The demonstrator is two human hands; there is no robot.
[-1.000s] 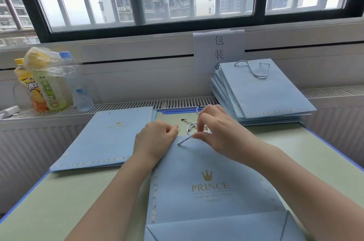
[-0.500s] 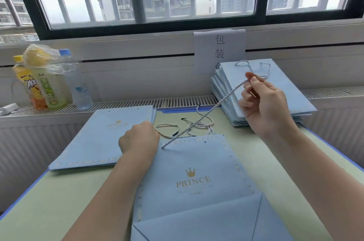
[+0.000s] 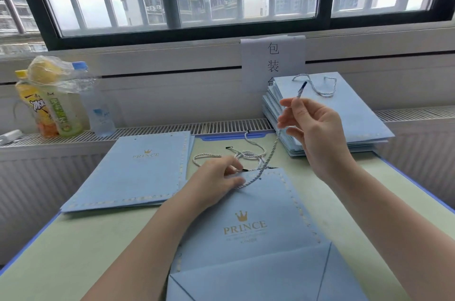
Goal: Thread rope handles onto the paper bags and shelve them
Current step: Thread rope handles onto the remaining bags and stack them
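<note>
A flat light-blue paper bag point(image 3: 251, 246) marked PRINCE lies in front of me on the desk. My right hand point(image 3: 317, 133) is raised above it, pinching a white-and-blue twisted rope point(image 3: 270, 155) near its dark tip. The rope runs down slack to the bag's top edge. My left hand point(image 3: 216, 182) rests on the bag's upper left corner, fingers pressing near the hole where the rope meets the paper. More loose ropes point(image 3: 246, 154) lie tangled just beyond the bag.
A pile of blue bags without handles point(image 3: 133, 167) lies at the left. A stack of bags with rope handles point(image 3: 344, 113) sits at the right on the radiator ledge. Drink bottles point(image 3: 59, 103) stand far left. A paper sign point(image 3: 273, 59) hangs under the window.
My right hand left the bag's top edge and rose up and right, drawing the rope out. Over the last half second the rope went from taut to slack. My left hand stayed on the bag.
</note>
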